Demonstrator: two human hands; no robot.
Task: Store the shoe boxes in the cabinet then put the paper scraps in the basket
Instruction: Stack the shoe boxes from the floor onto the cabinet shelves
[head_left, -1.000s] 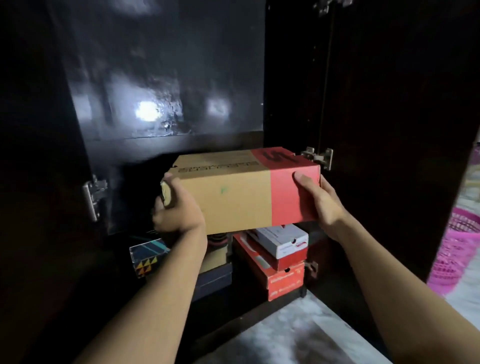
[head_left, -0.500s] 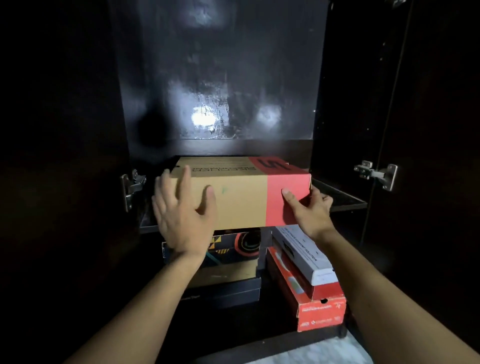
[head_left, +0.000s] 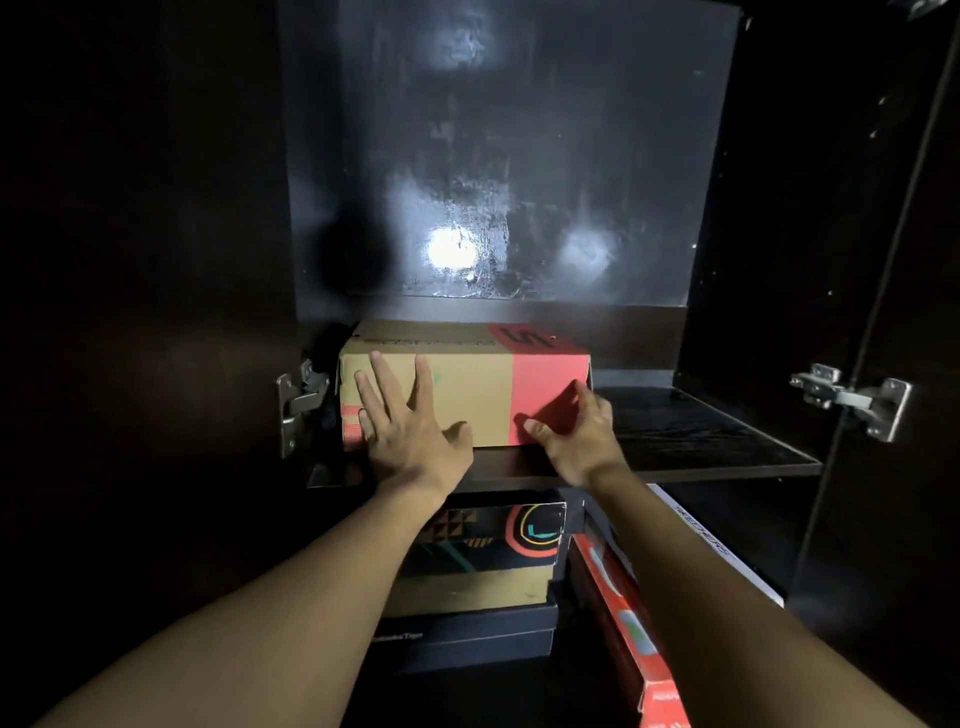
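A tan and red shoe box (head_left: 478, 395) rests on the dark cabinet shelf (head_left: 701, 441), toward its left side. My left hand (head_left: 410, 426) lies flat against the box's front face with fingers spread and straight. At the box's lower right corner, on the red part, my right hand (head_left: 576, 441) touches it with fingertips, fingers slightly bent. Below the shelf sit other shoe boxes: a black patterned box (head_left: 498, 540) on a dark box (head_left: 467, 634), and a white box (head_left: 717, 545) over a red box (head_left: 628, 634).
The cabinet is dark inside, with a glossy back wall (head_left: 493, 182). Metal hinges show at the left (head_left: 298, 405) and on the open right door (head_left: 857, 400). The right half of the shelf is bare.
The box went from being carried in both hands to sitting deeper on the shelf. My left hand moved from its side to flat on its front. The view came closer.
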